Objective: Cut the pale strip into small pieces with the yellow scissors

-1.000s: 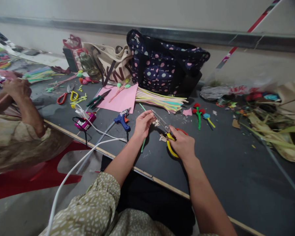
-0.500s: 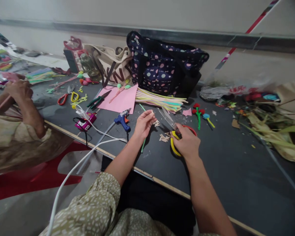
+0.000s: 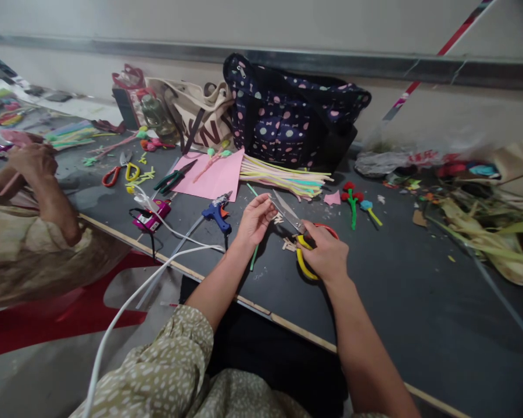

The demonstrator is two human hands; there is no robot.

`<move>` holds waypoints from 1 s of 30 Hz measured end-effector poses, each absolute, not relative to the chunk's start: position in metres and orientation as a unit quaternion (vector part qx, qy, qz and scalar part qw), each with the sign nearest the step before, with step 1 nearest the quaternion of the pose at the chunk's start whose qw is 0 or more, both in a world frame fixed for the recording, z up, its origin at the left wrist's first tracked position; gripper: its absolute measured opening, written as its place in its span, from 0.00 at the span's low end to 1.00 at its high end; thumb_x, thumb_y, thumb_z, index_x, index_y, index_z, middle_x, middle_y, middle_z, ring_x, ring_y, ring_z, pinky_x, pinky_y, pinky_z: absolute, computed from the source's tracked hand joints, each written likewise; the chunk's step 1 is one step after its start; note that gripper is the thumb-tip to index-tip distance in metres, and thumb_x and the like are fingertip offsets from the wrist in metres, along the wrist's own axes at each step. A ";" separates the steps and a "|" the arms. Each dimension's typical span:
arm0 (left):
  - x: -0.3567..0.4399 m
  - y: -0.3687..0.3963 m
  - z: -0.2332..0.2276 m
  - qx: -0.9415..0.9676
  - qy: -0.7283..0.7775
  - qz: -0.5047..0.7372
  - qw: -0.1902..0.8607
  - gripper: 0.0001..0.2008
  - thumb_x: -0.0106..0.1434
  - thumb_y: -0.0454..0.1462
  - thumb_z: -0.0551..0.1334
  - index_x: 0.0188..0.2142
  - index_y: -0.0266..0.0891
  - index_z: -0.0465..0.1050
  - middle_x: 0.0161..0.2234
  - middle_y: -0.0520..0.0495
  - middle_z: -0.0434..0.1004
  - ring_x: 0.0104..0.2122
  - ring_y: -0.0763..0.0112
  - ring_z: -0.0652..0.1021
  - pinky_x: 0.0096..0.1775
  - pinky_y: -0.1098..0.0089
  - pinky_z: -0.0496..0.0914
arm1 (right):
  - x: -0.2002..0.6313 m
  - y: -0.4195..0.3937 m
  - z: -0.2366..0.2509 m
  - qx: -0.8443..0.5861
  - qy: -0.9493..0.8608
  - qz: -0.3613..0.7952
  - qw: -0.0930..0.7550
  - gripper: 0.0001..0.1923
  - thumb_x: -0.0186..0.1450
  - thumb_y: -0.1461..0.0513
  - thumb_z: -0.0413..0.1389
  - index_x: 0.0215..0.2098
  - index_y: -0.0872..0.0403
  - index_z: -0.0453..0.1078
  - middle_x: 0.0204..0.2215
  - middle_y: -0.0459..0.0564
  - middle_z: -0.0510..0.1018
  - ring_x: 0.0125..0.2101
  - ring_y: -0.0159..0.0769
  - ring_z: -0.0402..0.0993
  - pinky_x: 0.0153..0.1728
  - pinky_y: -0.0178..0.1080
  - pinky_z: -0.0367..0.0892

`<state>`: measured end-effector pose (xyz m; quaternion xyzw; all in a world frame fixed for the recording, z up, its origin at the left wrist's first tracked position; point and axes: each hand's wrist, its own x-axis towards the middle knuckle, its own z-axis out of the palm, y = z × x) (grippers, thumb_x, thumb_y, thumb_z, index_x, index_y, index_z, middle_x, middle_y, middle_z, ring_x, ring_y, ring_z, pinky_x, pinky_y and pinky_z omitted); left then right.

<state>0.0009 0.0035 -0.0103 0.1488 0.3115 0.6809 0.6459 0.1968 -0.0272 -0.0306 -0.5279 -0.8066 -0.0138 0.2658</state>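
Scissors [image 3: 293,223] gripped in right hand [image 3: 326,255]; left hand [image 3: 253,220] pinches one small strip; two scissors total.

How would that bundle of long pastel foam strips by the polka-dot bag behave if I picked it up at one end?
The bundle of long pastel foam strips would probably droop, since the strips are thin and already curve unevenly. It looks light for its length. It lies loose and fanned out on the dark table, so strips would likely slide apart.

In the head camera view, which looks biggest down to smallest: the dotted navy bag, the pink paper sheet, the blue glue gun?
1. Dark navy fabric bag with pastel dots, clearly largest.
2. Flat pink paper sheet.
3. Small blue glue gun, smallest, though nearest the camera.
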 end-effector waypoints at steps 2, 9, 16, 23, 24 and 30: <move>0.001 0.003 -0.008 0.148 0.317 0.672 0.653 0.13 0.49 0.31 0.71 0.36 0.36 0.75 0.25 0.54 0.75 0.25 0.81 0.76 0.35 0.77 0.71 | 0.196 -0.027 -0.031 -0.532 -0.804 -0.020 0.264 0.25 0.59 0.56 0.57 0.55 0.48 0.69 0.39 0.48 0.79 0.35 0.34 0.73 0.30 0.34 0.59; 0.002 0.000 -0.005 0.183 0.307 0.631 0.689 0.14 0.48 0.29 0.69 0.37 0.35 0.76 0.25 0.54 0.74 0.22 0.83 0.72 0.33 0.76 0.71 | 0.198 -0.026 -0.031 -0.556 -0.784 -0.060 0.270 0.24 0.61 0.55 0.56 0.55 0.48 0.69 0.36 0.47 0.79 0.34 0.34 0.72 0.29 0.35 0.56; 0.006 -0.006 -0.001 0.306 0.331 0.672 0.587 0.11 0.50 0.33 0.68 0.35 0.36 0.78 0.26 0.53 0.72 0.23 0.79 0.71 0.30 0.74 0.69 | 0.199 -0.026 -0.031 -0.574 -0.778 -0.096 0.235 0.25 0.61 0.54 0.55 0.56 0.49 0.68 0.36 0.48 0.78 0.31 0.33 0.69 0.27 0.36 0.52; 0.008 -0.007 0.002 0.331 0.386 0.676 0.534 0.32 0.47 0.30 0.68 0.54 0.46 0.70 0.24 0.57 0.72 0.22 0.80 0.69 0.28 0.76 0.65 | 0.200 -0.028 -0.025 -0.573 -0.783 -0.130 0.204 0.26 0.62 0.54 0.55 0.57 0.50 0.66 0.36 0.50 0.76 0.29 0.32 0.66 0.27 0.37 0.50; 0.007 -0.006 0.001 0.310 0.383 0.699 0.518 0.36 0.48 0.29 0.68 0.57 0.48 0.67 0.24 0.58 0.73 0.22 0.80 0.69 0.28 0.77 0.65 | 0.200 -0.029 -0.024 -0.575 -0.780 -0.132 0.207 0.25 0.62 0.54 0.55 0.57 0.49 0.67 0.35 0.49 0.76 0.29 0.32 0.66 0.27 0.37 0.50; 0.000 0.001 -0.004 0.220 0.344 0.715 0.568 0.26 0.46 0.32 0.71 0.47 0.42 0.74 0.26 0.56 0.74 0.21 0.82 0.70 0.29 0.77 0.68 | 0.199 -0.027 -0.029 -0.582 -0.760 -0.072 0.280 0.24 0.61 0.55 0.55 0.56 0.48 0.68 0.34 0.48 0.77 0.34 0.35 0.71 0.29 0.35 0.56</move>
